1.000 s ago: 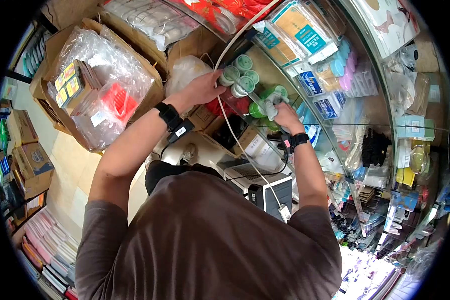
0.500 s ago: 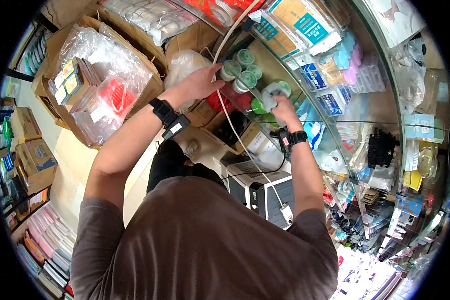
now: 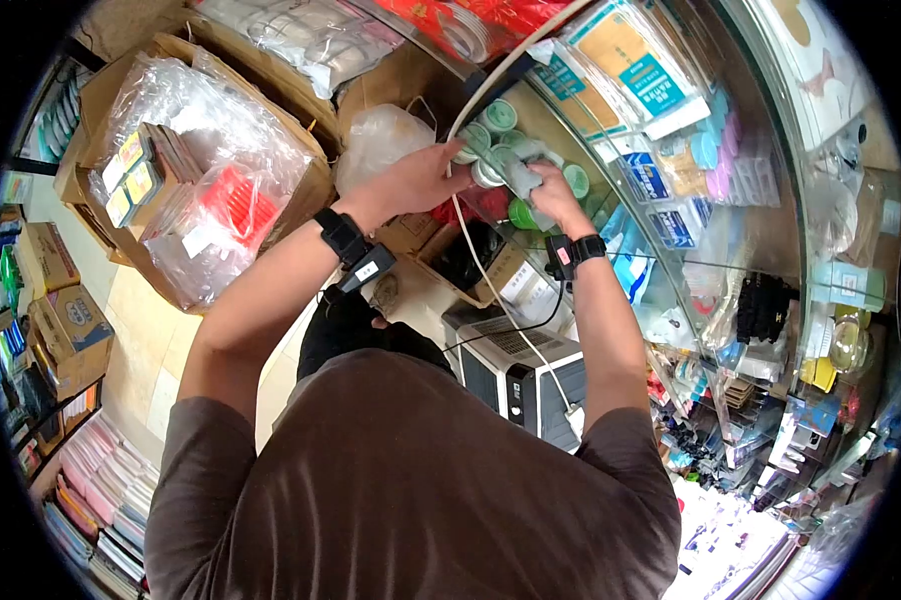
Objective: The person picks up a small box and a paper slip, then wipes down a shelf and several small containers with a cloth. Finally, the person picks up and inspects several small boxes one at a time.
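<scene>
A crumpled grey cloth (image 3: 519, 172) is gripped in my right hand (image 3: 559, 198), which is closed around it inside the glass display case. The cloth lies against several round tubs with pale green lids (image 3: 499, 116). My left hand (image 3: 426, 182) reaches to the edge of the case beside these tubs, its fingers apart and partly hidden at the tips. A white cable (image 3: 477, 250) hangs down right by my left fingers. Near my right hand sit a bright green container (image 3: 521, 213) and another lidded tub (image 3: 576, 180).
At left stands an open cardboard box (image 3: 76, 185) with plastic-wrapped goods. Packs of wooden sticks (image 3: 611, 70) and blue boxes (image 3: 643, 172) fill the glass shelves at right. A black and white machine (image 3: 516, 375) stands below, with a white plug (image 3: 576, 418) hanging near it.
My right hand has moved the cloth left across the tubs. My left hand has shifted slightly right, closer to the tubs. The view has tilted a little.
</scene>
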A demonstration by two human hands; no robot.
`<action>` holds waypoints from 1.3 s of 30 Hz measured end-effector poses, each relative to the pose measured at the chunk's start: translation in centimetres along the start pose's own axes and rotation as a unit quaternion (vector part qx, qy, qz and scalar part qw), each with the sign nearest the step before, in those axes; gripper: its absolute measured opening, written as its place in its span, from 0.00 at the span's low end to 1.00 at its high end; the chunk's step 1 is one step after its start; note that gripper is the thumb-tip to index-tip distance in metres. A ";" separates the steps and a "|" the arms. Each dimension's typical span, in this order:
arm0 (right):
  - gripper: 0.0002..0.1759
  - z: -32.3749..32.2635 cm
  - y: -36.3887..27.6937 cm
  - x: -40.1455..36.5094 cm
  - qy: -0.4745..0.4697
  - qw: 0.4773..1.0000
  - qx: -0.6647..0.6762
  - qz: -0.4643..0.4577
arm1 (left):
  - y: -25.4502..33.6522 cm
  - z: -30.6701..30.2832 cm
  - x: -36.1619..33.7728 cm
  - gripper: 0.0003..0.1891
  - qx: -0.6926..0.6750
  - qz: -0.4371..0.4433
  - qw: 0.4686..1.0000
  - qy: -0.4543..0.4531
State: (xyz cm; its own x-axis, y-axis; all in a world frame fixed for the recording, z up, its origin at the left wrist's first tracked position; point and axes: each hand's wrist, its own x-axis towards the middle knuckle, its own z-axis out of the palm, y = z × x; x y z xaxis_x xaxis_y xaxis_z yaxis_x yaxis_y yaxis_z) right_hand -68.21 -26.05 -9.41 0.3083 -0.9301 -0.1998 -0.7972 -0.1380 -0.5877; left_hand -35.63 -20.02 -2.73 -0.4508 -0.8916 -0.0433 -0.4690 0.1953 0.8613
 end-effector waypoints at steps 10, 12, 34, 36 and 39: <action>0.31 0.1 -5.9 5.9 -0.023 0.981 0.140 0.134 | -2.0 -0.5 1.0 0.36 0.005 0.034 0.999 -0.027; 0.31 0.6 -6.3 6.2 -0.016 0.978 0.171 0.119 | -2.4 -0.2 1.2 0.36 0.019 0.041 0.999 -0.027; 0.34 -1.2 -2.3 6.6 -0.079 0.924 -0.258 -0.271 | -2.6 -1.5 2.0 0.37 0.052 0.044 0.993 -0.096; 0.31 -1.0 -2.0 7.7 -0.058 0.914 -0.267 -0.299 | -2.2 -1.9 1.9 0.38 0.039 0.022 0.993 -0.110; 0.35 -0.9 -3.5 7.6 -0.034 0.925 -0.274 -0.260 | -3.3 -1.1 1.9 0.36 0.054 0.035 0.995 -0.071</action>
State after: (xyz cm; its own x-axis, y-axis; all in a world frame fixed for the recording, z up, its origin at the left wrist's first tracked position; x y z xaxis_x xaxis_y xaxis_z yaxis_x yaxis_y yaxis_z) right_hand -63.55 -32.95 -8.13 0.7418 -0.6677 -0.0618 -0.6690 -0.7307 -0.1357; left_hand -34.12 -22.77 -5.11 -0.5844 -0.8091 -0.0618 -0.5078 0.3053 0.8056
